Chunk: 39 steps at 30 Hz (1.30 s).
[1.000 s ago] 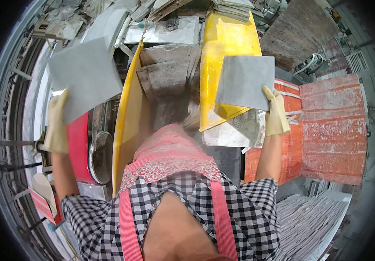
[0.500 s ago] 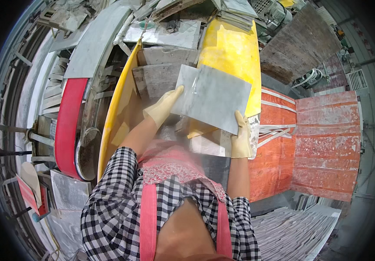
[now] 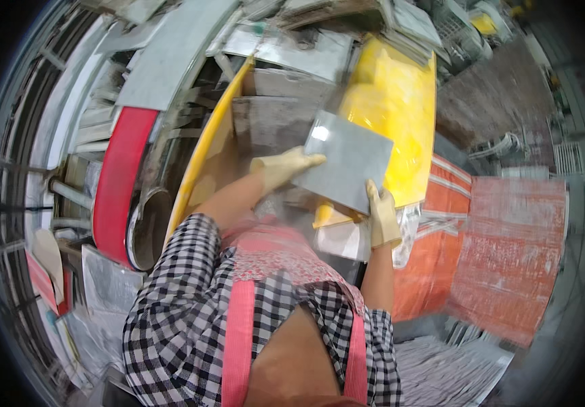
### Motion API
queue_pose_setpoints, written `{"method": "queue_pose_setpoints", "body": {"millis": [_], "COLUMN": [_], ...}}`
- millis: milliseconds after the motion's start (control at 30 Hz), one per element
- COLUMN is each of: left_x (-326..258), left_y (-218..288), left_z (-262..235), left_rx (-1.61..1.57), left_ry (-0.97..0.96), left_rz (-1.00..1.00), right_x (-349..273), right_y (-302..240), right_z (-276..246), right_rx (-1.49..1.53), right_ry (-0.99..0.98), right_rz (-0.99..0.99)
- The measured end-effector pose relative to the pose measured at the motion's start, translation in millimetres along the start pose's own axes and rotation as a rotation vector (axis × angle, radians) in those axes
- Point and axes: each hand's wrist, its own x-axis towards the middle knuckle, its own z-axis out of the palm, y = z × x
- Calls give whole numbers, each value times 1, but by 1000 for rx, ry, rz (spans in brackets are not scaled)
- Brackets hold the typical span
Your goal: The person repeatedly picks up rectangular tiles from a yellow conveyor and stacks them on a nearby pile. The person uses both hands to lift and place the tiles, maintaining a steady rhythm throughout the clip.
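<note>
Between my hands is a square grey stone tile (image 3: 347, 160), tilted, with light glinting off its upper left corner. My left hand (image 3: 287, 166), in a pale cream glove, grips the tile's left edge with the thumb on top. At the lower right edge my right hand (image 3: 382, 211), gloved alike, holds it with the thumb over the face. The fingers under the tile are hidden. Behind the tile's right side stands a bright yellow panel (image 3: 401, 122). Another yellow panel (image 3: 210, 139) rises to the left of my left arm.
On the left a red belt band (image 3: 121, 183) curves below a long grey slab (image 3: 170, 61). Orange boards (image 3: 503, 251) stand on the right, with a stack of thin strips (image 3: 452, 373) below them. Stone slabs (image 3: 292, 47) lie at the back.
The tile is turned and now looks squarer and darker, still in both hands. The whole view has swung, so the surroundings sit shifted and partly blurred.
</note>
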Motion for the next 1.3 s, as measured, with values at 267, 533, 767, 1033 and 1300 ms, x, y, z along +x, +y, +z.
{"method": "queue_pose_setpoints", "body": {"millis": [267, 533, 767, 1033, 1300], "left_x": [-46, -31, -30, -85, -220], "left_y": [28, 9, 0, 74, 43], "left_z": [-11, -14, -22, -141, -248], "left_rx": [352, 208, 310, 450, -622], "left_ry": [25, 56, 15, 825, 1333], "left_rz": [-23, 53, -73, 334, 132], "right_x": [-58, 25, 20, 8, 12], "right_y": [-77, -18, -11, -17, -13], "right_z": [-38, -9, 9, 14, 22], "right_rx": [67, 343, 425, 418, 479], "right_ry": [472, -75, -157, -184, -98], "right_rz": [-136, 159, 71, 27, 58]}}
